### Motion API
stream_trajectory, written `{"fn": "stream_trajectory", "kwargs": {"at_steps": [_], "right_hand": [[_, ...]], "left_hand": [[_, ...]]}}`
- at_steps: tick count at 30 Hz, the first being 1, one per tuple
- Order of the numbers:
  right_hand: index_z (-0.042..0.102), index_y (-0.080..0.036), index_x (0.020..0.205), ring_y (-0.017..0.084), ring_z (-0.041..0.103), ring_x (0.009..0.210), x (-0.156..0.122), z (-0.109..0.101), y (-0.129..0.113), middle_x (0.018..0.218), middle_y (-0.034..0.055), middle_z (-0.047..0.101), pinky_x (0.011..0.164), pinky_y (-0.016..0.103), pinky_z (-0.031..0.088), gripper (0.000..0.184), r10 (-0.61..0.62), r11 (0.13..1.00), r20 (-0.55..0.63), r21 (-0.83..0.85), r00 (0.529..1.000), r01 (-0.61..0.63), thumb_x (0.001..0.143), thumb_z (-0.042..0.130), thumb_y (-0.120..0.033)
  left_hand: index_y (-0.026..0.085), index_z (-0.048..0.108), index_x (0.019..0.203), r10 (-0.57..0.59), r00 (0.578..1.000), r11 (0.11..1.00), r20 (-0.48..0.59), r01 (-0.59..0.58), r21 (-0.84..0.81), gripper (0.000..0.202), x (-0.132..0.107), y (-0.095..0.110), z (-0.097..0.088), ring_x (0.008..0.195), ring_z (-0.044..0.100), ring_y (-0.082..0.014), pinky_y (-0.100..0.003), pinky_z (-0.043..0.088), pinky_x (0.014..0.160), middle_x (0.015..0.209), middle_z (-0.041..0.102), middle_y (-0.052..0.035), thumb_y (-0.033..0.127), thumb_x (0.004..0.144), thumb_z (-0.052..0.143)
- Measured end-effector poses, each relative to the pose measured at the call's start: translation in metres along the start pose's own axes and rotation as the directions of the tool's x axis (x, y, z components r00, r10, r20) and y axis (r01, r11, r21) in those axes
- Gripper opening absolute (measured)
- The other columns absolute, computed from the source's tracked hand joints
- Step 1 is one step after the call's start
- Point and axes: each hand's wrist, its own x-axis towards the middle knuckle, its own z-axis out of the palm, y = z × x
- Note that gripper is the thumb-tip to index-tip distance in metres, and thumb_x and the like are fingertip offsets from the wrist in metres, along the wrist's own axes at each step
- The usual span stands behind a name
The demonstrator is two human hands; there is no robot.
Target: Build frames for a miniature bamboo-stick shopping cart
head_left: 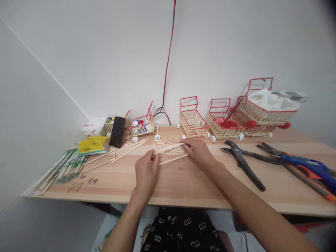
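Observation:
My left hand (145, 169) is closed in a pinch on a short wooden stick (154, 147) that stands up from its fingertips. My right hand (198, 151) pinches the right end of another wooden stick (172, 147), which slants across toward the left hand. Under and between the hands lie several loose cut sticks (164, 142) in a small pile. A longer stick (173, 160) rests just in front of the pile, between the two hands. The fingertips partly hide where the sticks meet, so I cannot tell whether they are joined.
Small stick-built carts (193, 122) with red handles line the wall, one holding bottle caps (141, 124). Pliers (244, 161) and a blue glue gun (309, 168) lie right. A phone (117, 131), yellow packet (93, 144) and bundled sticks (69, 164) are left.

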Motion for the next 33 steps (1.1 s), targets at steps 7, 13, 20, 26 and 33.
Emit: {"fn": "stream_trajectory", "kwargs": {"at_steps": [7, 13, 20, 26, 33], "right_hand": [[0.068, -0.019, 0.104, 0.023, 0.065, 0.094, -0.002, 0.001, -0.001, 0.102, 0.0094, 0.072, 0.080, 0.031, 0.045, 0.025, 0.025, 0.995, 0.035, -0.093, 0.999, -0.022, 0.090, 0.047, -0.019], [0.069, -0.018, 0.097, 0.020, 0.063, 0.082, -0.002, 0.000, -0.009, 0.090, 0.0062, 0.072, 0.074, 0.028, 0.042, 0.023, 0.053, 0.999, 0.039, -0.014, 0.998, -0.052, 0.086, 0.049, -0.016], [0.064, -0.017, 0.081, 0.014, 0.056, 0.062, 0.004, 0.000, -0.002, 0.068, 0.0002, 0.065, 0.056, 0.023, 0.038, 0.014, 0.198, 0.903, 0.189, 0.347, 0.962, -0.254, 0.081, 0.056, -0.028], [0.061, -0.015, 0.079, 0.008, 0.047, 0.051, 0.006, -0.020, -0.010, 0.066, -0.0001, 0.063, 0.047, 0.020, 0.033, 0.028, 0.097, 0.763, 0.472, 0.530, 0.876, -0.370, 0.081, 0.062, -0.043], [0.065, -0.013, 0.084, 0.005, 0.044, 0.051, 0.004, -0.030, -0.016, 0.078, 0.0040, 0.066, 0.044, 0.019, 0.030, 0.039, -0.028, 0.559, 0.636, 0.649, 0.771, -0.515, 0.080, 0.064, -0.051]], "left_hand": [[0.020, 0.069, 0.085, -0.050, 0.998, 0.998, -0.047, 0.052, 0.037, 0.024, 0.000, 0.000, 0.002, 0.066, 0.064, -0.0193, -0.027, 0.038, 0.065, 0.077, 0.073, -0.0065, 0.035, 0.088, 0.052], [0.019, 0.069, 0.087, -0.008, 0.997, 0.973, -0.074, 0.025, 0.228, 0.030, -0.001, 0.003, -0.001, 0.065, 0.061, -0.0206, -0.027, 0.032, 0.062, 0.073, 0.071, -0.0082, 0.035, 0.092, 0.044], [0.019, 0.070, 0.090, -0.048, 0.997, 0.993, -0.065, 0.054, 0.102, 0.026, 0.001, -0.002, -0.005, 0.069, 0.063, -0.0215, -0.028, 0.036, 0.065, 0.078, 0.073, -0.0088, 0.034, 0.088, 0.050], [0.020, 0.069, 0.081, -0.096, 0.995, 0.990, -0.042, 0.091, -0.105, 0.018, 0.008, -0.007, -0.008, 0.070, 0.063, -0.0204, -0.026, 0.041, 0.065, 0.075, 0.072, -0.0058, 0.033, 0.081, 0.057], [0.016, 0.068, 0.080, -0.185, 0.983, 0.904, 0.006, 0.173, -0.391, 0.022, 0.008, -0.016, -0.003, 0.060, 0.057, -0.0159, -0.023, 0.039, 0.056, 0.065, 0.067, -0.0032, 0.036, 0.079, 0.061]]}}
